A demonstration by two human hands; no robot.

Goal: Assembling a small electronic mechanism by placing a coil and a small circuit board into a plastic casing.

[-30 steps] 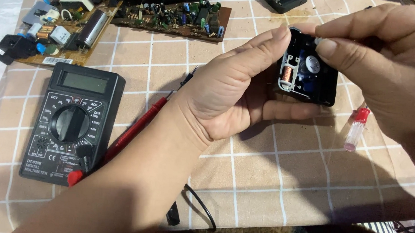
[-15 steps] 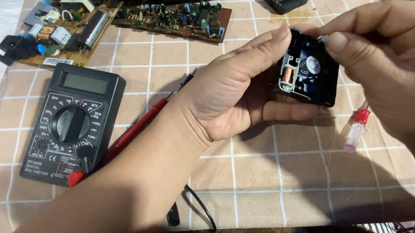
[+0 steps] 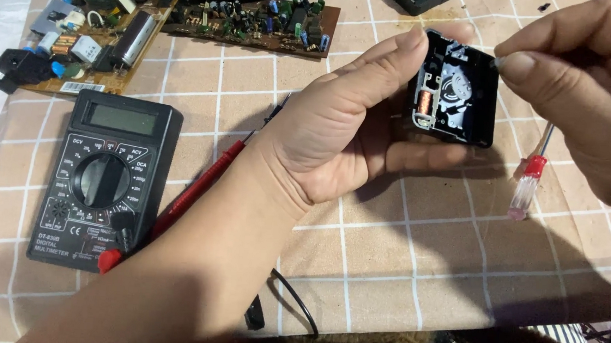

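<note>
Left hand [image 3: 337,124] gripping open black clock movement [image 3: 458,96], coil showing inside; right hand [image 3: 586,83] pinched narrow at its top edge, screwdriver [image 3: 529,185] just below.

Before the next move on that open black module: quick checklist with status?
1. Left hand holds the black module firmly, thumb on its top edge and fingers below: ok.
2. Inside of the module faces the camera, copper coil in view: ok.
3. Right hand pinched at the module's upper right corner: ok. What it pinches: cannot tell.
4. Red-handled screwdriver lies on the checked cloth under the right hand, within reach: ok.
5. Multimeter with its red probe lies clear of both hands: ok.
6. Circuit boards sit at the far edge, untouched: ok.
</note>
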